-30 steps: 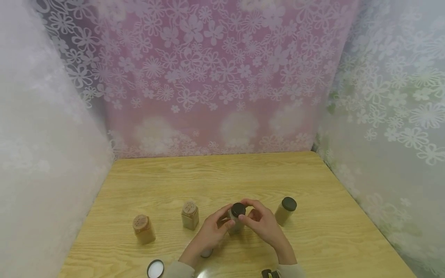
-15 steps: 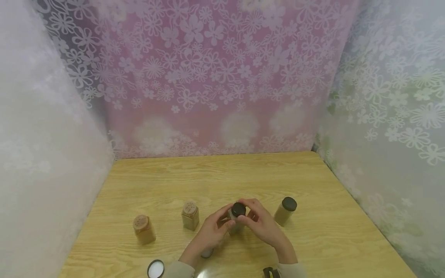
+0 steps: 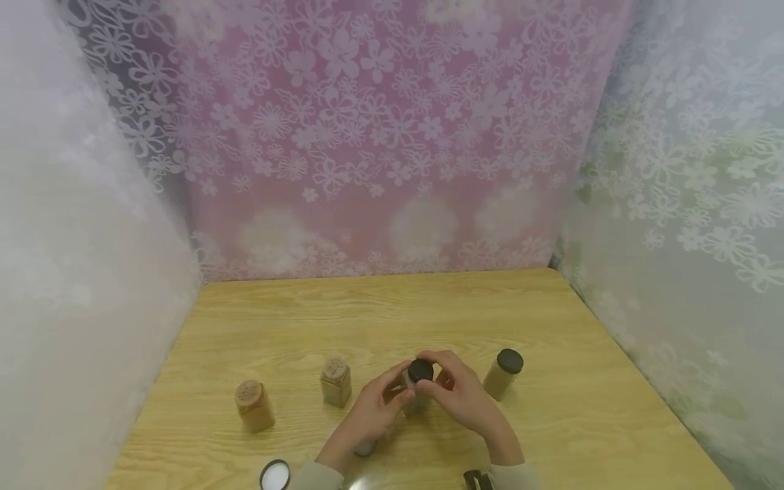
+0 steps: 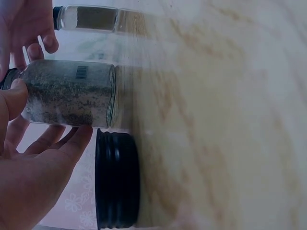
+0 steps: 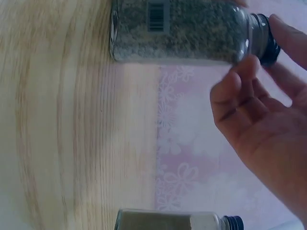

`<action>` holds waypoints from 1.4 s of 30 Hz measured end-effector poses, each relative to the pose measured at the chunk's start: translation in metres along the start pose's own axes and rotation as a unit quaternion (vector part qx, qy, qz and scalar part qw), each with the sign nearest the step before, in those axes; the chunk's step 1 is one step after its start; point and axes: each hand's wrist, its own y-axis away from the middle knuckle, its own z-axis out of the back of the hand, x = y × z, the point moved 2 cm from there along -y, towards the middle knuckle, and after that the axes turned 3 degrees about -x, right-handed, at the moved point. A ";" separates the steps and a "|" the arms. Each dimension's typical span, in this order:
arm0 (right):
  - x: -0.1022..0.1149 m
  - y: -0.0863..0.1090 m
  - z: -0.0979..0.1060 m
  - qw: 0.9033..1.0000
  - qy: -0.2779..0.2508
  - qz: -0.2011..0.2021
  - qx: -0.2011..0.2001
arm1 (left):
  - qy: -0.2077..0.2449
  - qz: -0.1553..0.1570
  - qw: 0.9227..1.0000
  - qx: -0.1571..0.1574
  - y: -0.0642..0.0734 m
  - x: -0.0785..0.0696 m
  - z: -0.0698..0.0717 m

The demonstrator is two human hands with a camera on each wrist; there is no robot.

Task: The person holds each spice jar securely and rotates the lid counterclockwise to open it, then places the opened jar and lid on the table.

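Note:
A clear glass spice jar [image 4: 72, 93] of grey-green flakes stands upright on the table, with a barcode on its side. My left hand [image 3: 375, 403] holds the jar, thumb near its neck and fingers along the glass. At the top, my right hand [image 3: 462, 398] pinches the black screw cap [image 3: 420, 369] between thumb and fingers. Its other fingers are bent beside the jar's neck in the right wrist view. The cap sits on the jar's mouth. Part of the glass is hidden behind the hands in the head view.
Another black-capped jar [image 3: 501, 378] stands to the right. Two jars with light, perforated tops, a nearer-middle jar [image 3: 335, 382] and a far-left jar [image 3: 254, 407], stand left. A black-rimmed lid [image 3: 274, 475], a dark object [image 3: 478, 480] and a black lid [image 4: 117, 179] lie nearby.
My right fingers have shifted slightly round the black cap, the index finger reaching further over its far side. My left hand and the jar keep their place.

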 end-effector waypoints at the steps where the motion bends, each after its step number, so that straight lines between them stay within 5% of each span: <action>1: 0.001 0.001 0.000 1.000 0.004 0.000 0.003 | -0.005 0.002 1.000 -0.002 0.001 0.000 0.001; 7: 0.001 0.002 -0.005 0.997 0.002 -0.074 -0.032 | 0.000 -0.007 1.000 0.003 0.001 0.000 0.000; 12: 0.003 0.002 -0.008 0.997 0.031 -0.037 -0.065 | 0.021 -0.006 1.000 0.009 0.002 0.001 -0.002; 19: 0.011 0.003 -0.009 0.997 0.045 0.015 -0.063 | 0.023 -0.002 1.000 0.008 0.004 -0.001 -0.002; 25: 0.014 0.001 -0.011 0.996 0.054 -0.010 -0.070 | 0.017 -0.004 1.000 0.003 0.006 -0.002 -0.001; 42: 0.019 0.004 -0.014 0.995 0.053 0.011 -0.080 | 0.025 -0.009 1.000 0.010 0.011 -0.004 0.001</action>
